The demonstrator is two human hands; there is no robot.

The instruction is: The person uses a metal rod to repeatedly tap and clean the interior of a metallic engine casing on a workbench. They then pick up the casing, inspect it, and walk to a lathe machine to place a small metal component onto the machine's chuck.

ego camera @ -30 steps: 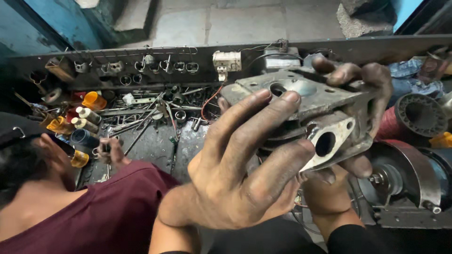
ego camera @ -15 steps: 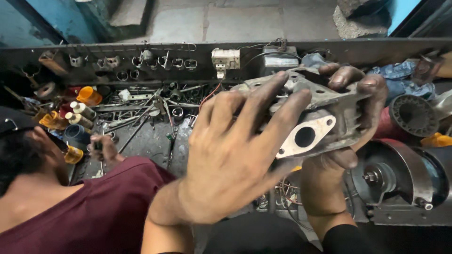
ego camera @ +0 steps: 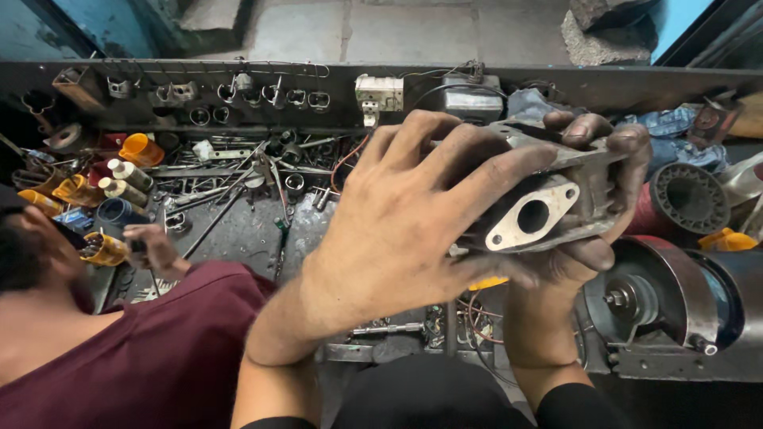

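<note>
Both mitts wrapped round a greasy metal engine part (ego camera: pixel 548 199), held up over the cluttered bench (ego camera: pixel 238 230): left hand (ego camera: pixel 397 230) spread on top, right hand (ego camera: pixel 588 199) cupping underneath. Oily fingers, heavy casting — could easily slip, probably.

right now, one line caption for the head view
Both hands, left hand and right hand, grip a grey flanged metal casting above a cluttered workbench.
</note>
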